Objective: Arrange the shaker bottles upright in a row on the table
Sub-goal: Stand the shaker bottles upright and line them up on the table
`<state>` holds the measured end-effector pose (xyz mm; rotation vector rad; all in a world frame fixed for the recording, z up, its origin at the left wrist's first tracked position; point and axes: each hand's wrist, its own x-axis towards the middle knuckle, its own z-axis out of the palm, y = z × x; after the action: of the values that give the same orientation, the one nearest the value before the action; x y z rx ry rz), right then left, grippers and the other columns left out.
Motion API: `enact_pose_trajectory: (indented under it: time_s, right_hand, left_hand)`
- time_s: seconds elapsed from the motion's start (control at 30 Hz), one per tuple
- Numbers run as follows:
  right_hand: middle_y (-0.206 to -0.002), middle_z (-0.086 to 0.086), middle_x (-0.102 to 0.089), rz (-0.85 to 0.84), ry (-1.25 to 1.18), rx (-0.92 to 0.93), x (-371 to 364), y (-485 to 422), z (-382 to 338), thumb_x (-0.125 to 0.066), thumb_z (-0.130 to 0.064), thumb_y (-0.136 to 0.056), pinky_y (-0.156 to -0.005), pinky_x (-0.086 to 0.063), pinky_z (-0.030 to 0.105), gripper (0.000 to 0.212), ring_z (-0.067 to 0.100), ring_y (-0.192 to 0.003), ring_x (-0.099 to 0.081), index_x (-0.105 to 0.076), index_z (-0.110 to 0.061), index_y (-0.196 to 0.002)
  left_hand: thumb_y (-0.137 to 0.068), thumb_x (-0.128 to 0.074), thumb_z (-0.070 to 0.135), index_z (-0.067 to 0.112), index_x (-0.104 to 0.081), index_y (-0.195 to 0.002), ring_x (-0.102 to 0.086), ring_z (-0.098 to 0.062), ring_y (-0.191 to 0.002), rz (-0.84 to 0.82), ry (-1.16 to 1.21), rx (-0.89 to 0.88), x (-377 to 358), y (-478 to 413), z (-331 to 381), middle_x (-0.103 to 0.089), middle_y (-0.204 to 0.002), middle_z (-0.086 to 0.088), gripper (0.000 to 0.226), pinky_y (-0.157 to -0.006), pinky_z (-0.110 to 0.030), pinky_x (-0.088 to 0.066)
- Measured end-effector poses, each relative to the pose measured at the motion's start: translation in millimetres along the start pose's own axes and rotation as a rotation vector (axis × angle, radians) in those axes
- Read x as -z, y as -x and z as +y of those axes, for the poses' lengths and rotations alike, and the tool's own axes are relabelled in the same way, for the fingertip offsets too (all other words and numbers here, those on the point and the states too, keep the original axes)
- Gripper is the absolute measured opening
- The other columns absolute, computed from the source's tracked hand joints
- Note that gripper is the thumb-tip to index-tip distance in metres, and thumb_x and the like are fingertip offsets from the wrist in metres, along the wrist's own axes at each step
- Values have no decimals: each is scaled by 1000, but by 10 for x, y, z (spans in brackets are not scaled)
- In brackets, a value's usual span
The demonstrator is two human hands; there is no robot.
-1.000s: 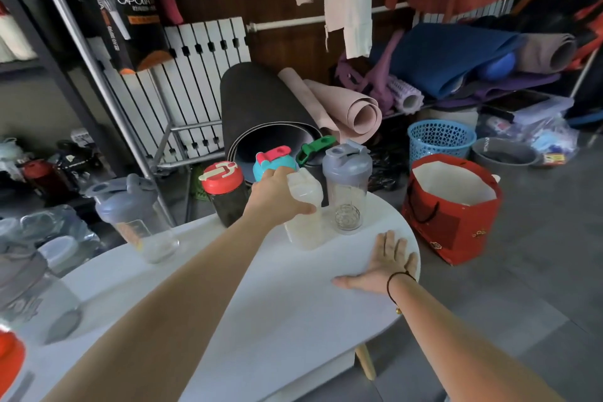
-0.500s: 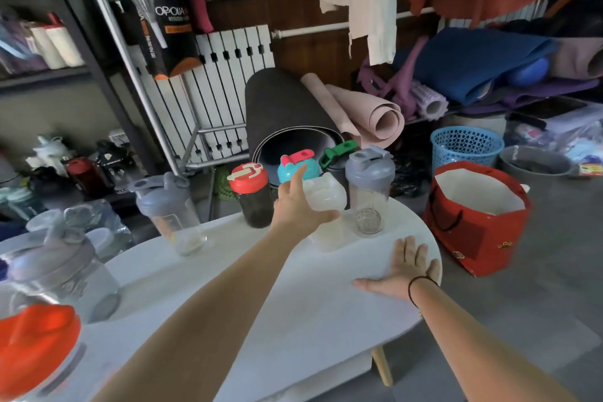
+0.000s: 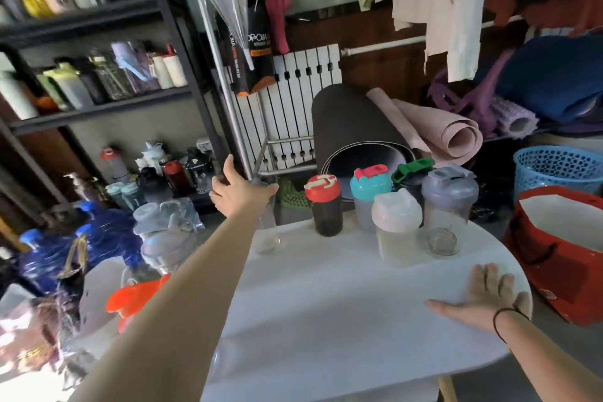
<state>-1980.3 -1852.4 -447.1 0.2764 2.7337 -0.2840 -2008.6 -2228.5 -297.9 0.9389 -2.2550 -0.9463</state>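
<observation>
My left hand [image 3: 239, 194] is coming down over the clear shaker [image 3: 266, 235], fingers [image 3: 228, 166] spread wide and gripping nothing yet. I'm risking clipping it off the table [image 3: 326, 303] edge. Right hand [image 3: 486, 299] is lying flat, five shakers [image 3: 396, 232] standing far right.
</observation>
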Motion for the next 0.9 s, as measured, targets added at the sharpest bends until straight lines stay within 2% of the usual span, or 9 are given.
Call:
enact_pose_trajectory:
  time_s: [0.17, 0.37, 0.43, 0.47, 0.53, 0.57, 0.63, 0.77, 0.9]
  right_hand:
    - [-158, 9, 17, 19, -18, -30, -26, -72, -31, -37, -100, -35, -116, -7, 48, 149, 34, -145, 10, 12, -14, -147]
    - [-157, 8, 22, 13, -32, -37, -107, -213, -15, -34, -101, -28, -116, -1, 50, 156, 32, -144, 16, 17, -13, -146]
    - [-156, 7, 24, 16, -29, -35, -119, -239, -14, -33, -102, -28, -115, -1, 49, 155, 32, -144, 18, 18, -14, -146]
    - [-156, 7, 25, 16, -26, -34, -119, -243, -13, -32, -102, -28, -115, 0, 49, 155, 33, -143, 18, 19, -15, -145]
    - [-156, 7, 26, 4, -25, -35, -106, -230, -13, -32, -102, -29, -115, 1, 49, 155, 33, -143, 19, 21, -15, -145]
    - [-156, 7, 27, -1, -24, -36, -96, -213, -14, -33, -102, -31, -116, 2, 48, 154, 32, -143, 20, 22, -14, -145]
    - [-155, 8, 27, -8, -19, -36, -67, -175, -16, -34, -101, -33, -116, 3, 48, 153, 33, -143, 21, 23, -14, -145]
    - [-155, 9, 29, -31, -24, -28, -39, -97, -26, -36, -100, -40, -116, 5, 49, 149, 33, -143, 23, 24, -13, -145]
    - [-155, 8, 28, -21, -24, -37, -37, -59, -29, -36, -100, -40, -116, 5, 49, 149, 32, -143, 21, 22, -13, -145]
  left_hand:
    - [-55, -90, 34, 32, 3, -151, -10, -34, -147, 90, 351, 196, -539, 185, -418, -7, -160, -15, 133, -119, -45, -12]
    - [-59, -90, 20, 27, 9, -151, -31, -34, -141, 42, 551, 299, -892, -35, -817, -30, -155, -13, 135, -116, -47, -26]
    - [-59, -88, 16, 23, 1, -152, -37, -32, -138, 16, 540, 267, -912, -127, -890, -35, -153, -11, 128, -113, -48, -32]
    - [-57, -89, 17, 18, -12, -150, -42, -32, -134, 19, 510, 250, -900, -165, -914, -41, -148, -12, 120, -111, -48, -35]
    - [-52, -91, 24, 9, -44, -131, -53, -33, -121, 19, 408, 205, -856, -183, -944, -57, -128, -14, 93, -102, -48, -45]
    - [-52, -90, 29, 7, -52, -121, -56, -33, -115, 7, 357, 179, -835, -135, -950, -60, -120, -14, 82, -97, -47, -48]
    - [-55, -87, 37, 9, -54, -117, -54, -30, -114, -11, 310, 142, -821, 88, -950, -58, -119, -12, 76, -91, -42, -49]
    - [-62, -83, 43, 15, -44, -127, -44, -21, -117, -59, 281, 10, -920, 685, -865, -50, -126, -7, 81, -83, -33, -38]
    - [-60, -85, 39, 6, -46, -125, -41, -27, -119, -164, 313, -61, -1095, 1096, -655, -49, -123, -13, 83, -92, -36, -39]
